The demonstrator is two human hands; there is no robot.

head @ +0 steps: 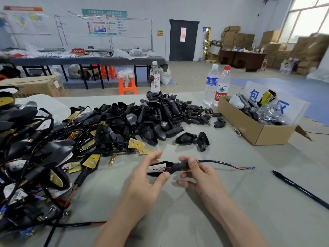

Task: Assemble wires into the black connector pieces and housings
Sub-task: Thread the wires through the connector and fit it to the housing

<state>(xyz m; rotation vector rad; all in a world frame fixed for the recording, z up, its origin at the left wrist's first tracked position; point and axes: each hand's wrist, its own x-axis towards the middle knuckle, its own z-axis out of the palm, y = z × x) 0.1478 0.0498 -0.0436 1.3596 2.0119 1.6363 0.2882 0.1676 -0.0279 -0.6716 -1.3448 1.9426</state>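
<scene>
Closest to us, at table centre: left hand pinches one black teardrop housing between thumb and fingers. One white board with small dots sits inside it. Right hand curls round one black wire just where it enters the housing's neck. The wire runs to 3 o'clock, ending in red and black leads with a blue tip. We count two loose housings at 12 o'clock, three bottles beyond, one cardboard box at 2 o'clock, one pen at 4 o'clock. Heaped parts, 9 to 12 o'clock: uncountable.
</scene>
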